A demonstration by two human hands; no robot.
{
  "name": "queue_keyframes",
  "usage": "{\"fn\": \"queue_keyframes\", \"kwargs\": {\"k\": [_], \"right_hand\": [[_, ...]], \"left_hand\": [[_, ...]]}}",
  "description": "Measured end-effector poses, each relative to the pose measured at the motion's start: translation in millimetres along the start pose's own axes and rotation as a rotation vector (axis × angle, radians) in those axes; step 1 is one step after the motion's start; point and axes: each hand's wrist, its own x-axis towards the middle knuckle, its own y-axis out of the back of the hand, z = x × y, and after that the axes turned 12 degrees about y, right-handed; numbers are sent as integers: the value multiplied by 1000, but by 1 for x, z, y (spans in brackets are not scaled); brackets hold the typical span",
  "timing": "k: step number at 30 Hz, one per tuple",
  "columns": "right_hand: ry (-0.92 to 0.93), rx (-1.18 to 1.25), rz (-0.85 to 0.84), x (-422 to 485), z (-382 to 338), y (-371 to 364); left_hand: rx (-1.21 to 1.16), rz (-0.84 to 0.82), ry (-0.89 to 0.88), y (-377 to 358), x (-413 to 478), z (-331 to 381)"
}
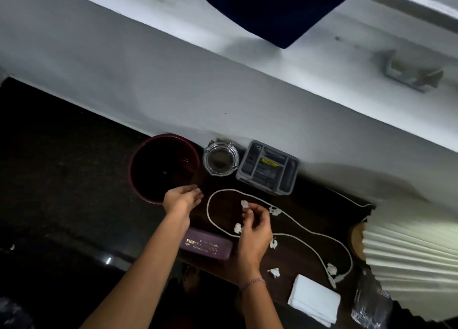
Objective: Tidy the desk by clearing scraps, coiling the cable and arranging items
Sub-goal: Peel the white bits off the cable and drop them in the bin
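Five paper scraps [238, 228] visible, one of them pinched in the right hand [255, 226] at its fingertips [245, 208], lifted just off the tabletop [304, 229]. Remaining four loose: one just beside the right hand on its left, one just right of the wrist, one near the front edge, one touching the cable [292, 218] near its plug end. Pinch grip, not a fist; suits small crumpled bits, probably one at a time.

Left hand [182, 200] over the near rim of the dark red bin [138, 170], fingers loosely curled, palm up-ish; can't tell if holding anything. Likely there to drop scraps in, or as relay point for the right hand. Bin at the tabletop's left end, against the wall, so short carry from scrap zone.

Cable uncoiled, looping across the tabletop middle, tail running off toward the right back corner by the pleated lampshade [409, 259]. Sensible order: scraps first, since several lie inside or on the loops; coiling first would drag them.

Ashtray [220, 160] and grey organiser [267, 167] along back edge, already lined up. Purple case [205, 247] and white napkins [313, 299] at front edge, not yet arranged.
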Motion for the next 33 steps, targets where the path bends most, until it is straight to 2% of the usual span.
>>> {"fn": "queue_keyframes", "kwargs": {"k": [5,8,13,19,22,25,27,29,31,33], "right_hand": [[49,-287,183,9,25,53],[-98,-433,255,21,42,83],[-289,-538,206,37,67,121],[-396,-499,236,51,86,138],[-476,-399,293,56,89,138],[-542,-275,263,57,91,143],[-476,-314,233,58,89,141],[-342,-339,301,57,85,140],[-235,-337,300,56,79,137],[-188,-350,317,57,76,136]], "left_hand": [[62,-41,17,-26,-15,-28],[90,-58,31,-39,-24,-43],[127,-77,35,-54,-34,-61],[166,-81,46,-67,-38,-70],[160,-83,58,-71,-37,-72],[161,-87,68,-75,-35,-73],[160,-93,72,-76,-35,-74],[158,-90,73,-77,-35,-75],[157,-85,75,-76,-34,-74],[153,-81,79,-74,-34,-75]]}}
